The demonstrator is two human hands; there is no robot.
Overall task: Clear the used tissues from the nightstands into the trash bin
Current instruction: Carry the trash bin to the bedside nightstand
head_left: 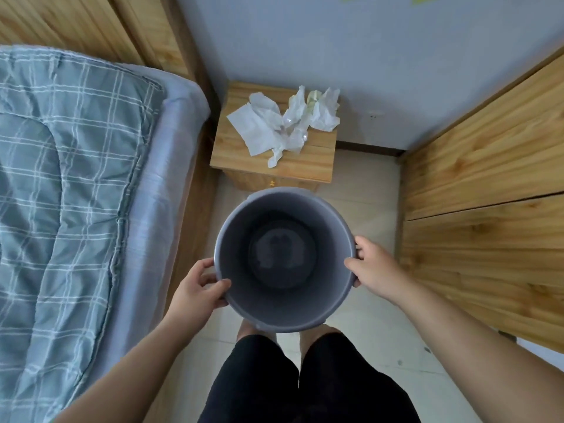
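Both hands clasp the empty bin (285, 319) by its rim, left hand (197, 290) and right hand (374, 265) on opposite sides, while the tissues (285, 123) lie straight ahead on the nightstand (305, 167), just beyond the bin's far edge.

pale wall (396, 50), tiled floor (360, 190), wooden cabinet (488, 184), bed (70, 184).

The single head-worn wide-angle camera looked steeply down and forward from close above the trash bin (282, 257), toward the nightstand (293, 169) against the wall (396, 56).
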